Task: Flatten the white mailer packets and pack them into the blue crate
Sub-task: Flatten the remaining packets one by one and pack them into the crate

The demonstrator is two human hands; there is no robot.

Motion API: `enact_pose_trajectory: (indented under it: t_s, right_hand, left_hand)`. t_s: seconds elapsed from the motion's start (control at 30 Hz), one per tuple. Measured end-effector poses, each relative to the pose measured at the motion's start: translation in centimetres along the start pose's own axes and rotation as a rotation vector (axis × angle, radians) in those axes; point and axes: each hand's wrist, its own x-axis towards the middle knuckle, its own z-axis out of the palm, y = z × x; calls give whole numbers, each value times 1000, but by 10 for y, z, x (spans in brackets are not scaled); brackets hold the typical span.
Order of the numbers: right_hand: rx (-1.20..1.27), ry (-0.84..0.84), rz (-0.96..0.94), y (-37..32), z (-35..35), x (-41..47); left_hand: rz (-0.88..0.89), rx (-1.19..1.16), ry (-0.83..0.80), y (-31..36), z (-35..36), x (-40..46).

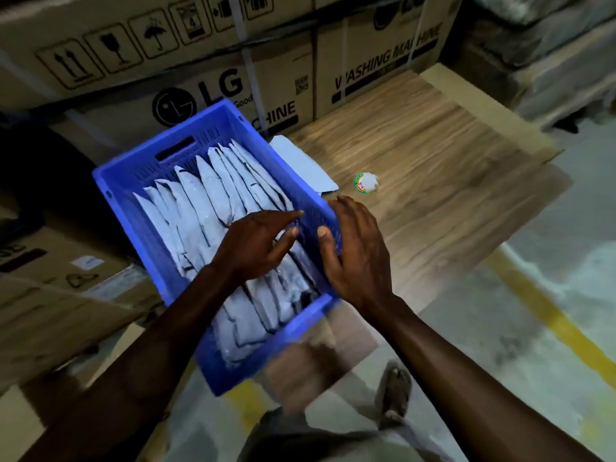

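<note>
Left hand (256, 241) lies flat on the packets (200, 208), pressing them down so more fit; right hand (353, 251), fingers straight, steadies the crate (126, 181) wall.

I see a blue crate (140, 181) of glossy moulded plastic with slotted walls, holding white mailer packets (213, 201) of smooth, creased film. It sits on a matt wood-grain board (433, 155), with printed corrugated cardboard boxes (366, 61) behind.

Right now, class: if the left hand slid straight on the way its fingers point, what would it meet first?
Probably the right wall of the blue plastic crate; the left hand points there across the white mailer packets, though depth is unclear.
</note>
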Motion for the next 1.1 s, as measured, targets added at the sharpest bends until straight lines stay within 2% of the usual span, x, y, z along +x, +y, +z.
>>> enact_pose_trajectory:
  t_s: [0.17, 0.3, 0.47, 0.57, 0.7, 0.8, 0.97, 1.1]
  right_hand:
    - [29, -44, -115, 60, -48, 0]
    - [6, -115, -110, 105, -79, 3]
    - [-1, -161, -134, 143, -103, 18]
    - [-8, -134, -162, 160, -101, 30]
    - [-33, -116, -225, 183, -79, 53]
    - [-40, -162, -227, 197, -55, 79]
    - [-95, -330, -176, 202, -11, 128]
    - [-152, -524, -144, 200, 35, 157]
  left_hand:
    - [-105, 57, 142, 71, 36, 10]
    - [-161, 77, 164, 130, 56, 27]
    - [-189, 115, 186, 162, 71, 58]
    - [-190, 149, 169, 161, 77, 77]
    - [-182, 185, 50, 135, 76, 107]
    - [-192, 216, -20, 96, 74, 133]
    - [-187, 296, -251, 15, 67, 185]
    - [-276, 492, -539, -46, 75, 219]
